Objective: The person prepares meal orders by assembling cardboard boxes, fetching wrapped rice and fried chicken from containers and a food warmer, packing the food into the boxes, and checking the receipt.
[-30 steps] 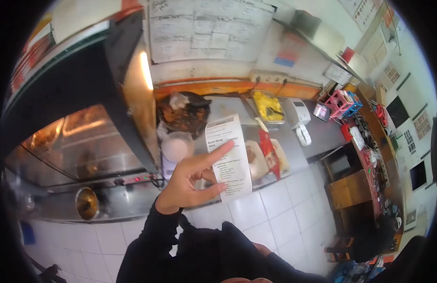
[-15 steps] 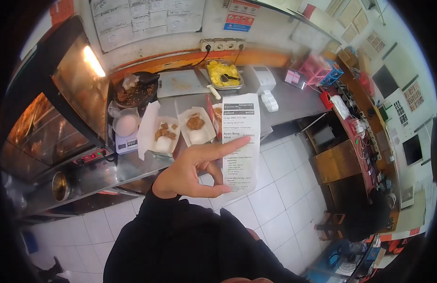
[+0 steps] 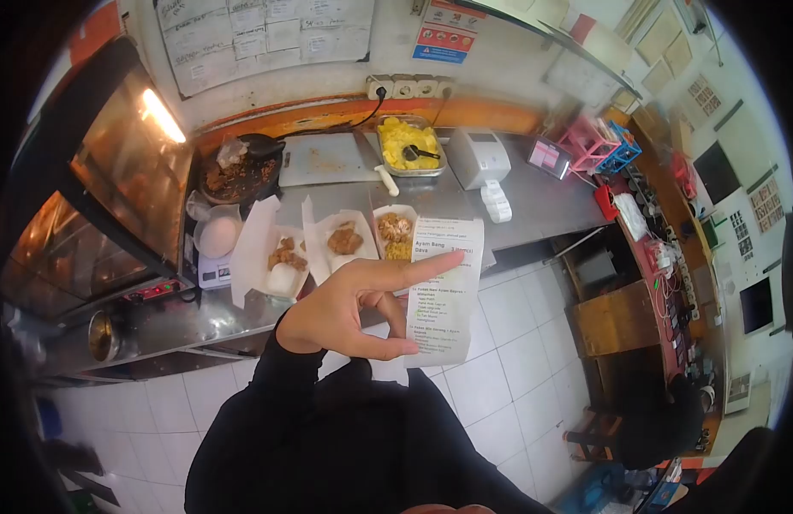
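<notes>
A long printed receipt (image 3: 448,317) hangs upright in front of me, its top edge bent back. My left hand (image 3: 354,304) is at its left side, index finger lying across the print and thumb tip against the lower left edge. The other fingers are curled and partly hidden. My right hand does not show. Behind the hand stand three open white food boxes: the left box (image 3: 258,278) and the middle box (image 3: 315,244) hold brown fried pieces and rice, and the right box (image 3: 407,208) holds noodles with a topping, partly covered by the receipt.
A heated glass cabinet (image 3: 114,171) is on the left. Along the steel counter are a mortar (image 3: 242,176), a cutting board (image 3: 324,160), a tray of yellow food (image 3: 431,168), a label printer (image 3: 478,158) and a scale (image 3: 214,272). A person (image 3: 662,420) is at the right-hand desk.
The receipt sits slightly lower in view, and its top header lines no longer show. More of the noodle box is visible. My left hand keeps nearly the same pose.
</notes>
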A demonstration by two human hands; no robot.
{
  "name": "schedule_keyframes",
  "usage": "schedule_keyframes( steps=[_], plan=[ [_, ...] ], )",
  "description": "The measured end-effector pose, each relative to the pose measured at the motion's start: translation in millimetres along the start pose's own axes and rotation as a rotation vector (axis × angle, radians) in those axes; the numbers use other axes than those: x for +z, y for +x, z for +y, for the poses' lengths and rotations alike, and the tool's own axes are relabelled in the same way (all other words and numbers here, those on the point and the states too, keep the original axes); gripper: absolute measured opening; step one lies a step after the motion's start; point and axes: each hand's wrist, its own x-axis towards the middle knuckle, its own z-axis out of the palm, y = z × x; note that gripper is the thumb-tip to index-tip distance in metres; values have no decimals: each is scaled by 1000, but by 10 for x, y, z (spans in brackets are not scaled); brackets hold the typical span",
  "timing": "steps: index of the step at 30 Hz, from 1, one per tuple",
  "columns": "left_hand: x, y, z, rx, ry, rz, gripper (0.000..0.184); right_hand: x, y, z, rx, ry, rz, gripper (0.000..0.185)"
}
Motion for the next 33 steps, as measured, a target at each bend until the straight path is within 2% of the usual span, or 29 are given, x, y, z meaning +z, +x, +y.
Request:
schedule_keyframes(
  steps=[5,14,17,23,25,28,30,31,33],
  plan=[
    [-384,424,-100,103,54,26,81,-481,389,-157,6,-40,5,54],
    [-984,1005,-377,50,153,-20,82,-1264,1088,-351,6,-157,21,52],
    [-1022,1096,-380,-28,23,80,82,-1473,1355,-430,-4,-216,16,52],
    [-1067,1283,-407,-91,72,172,83,-1935,1888,-485,-46,-389,-5,51],
    [-1068,1338,-477,10,187,200,85,-2073,2093,-463,-60,-462,-11,50],
    [-1068,1383,-464,-32,267,257,85,-2263,2373,-405,-67,-615,-7,50],
    [-1073,1436,-486,-31,244,287,85,-2414,2496,-405,-205,-481,-17,50],
    [-1062,1467,-508,-31,210,297,85,-2555,2562,-387,-400,16,-152,48],
    [-1038,1530,-549,-51,195,318,86,-2668,2382,-628,-363,-59,-175,48]
  ],
)
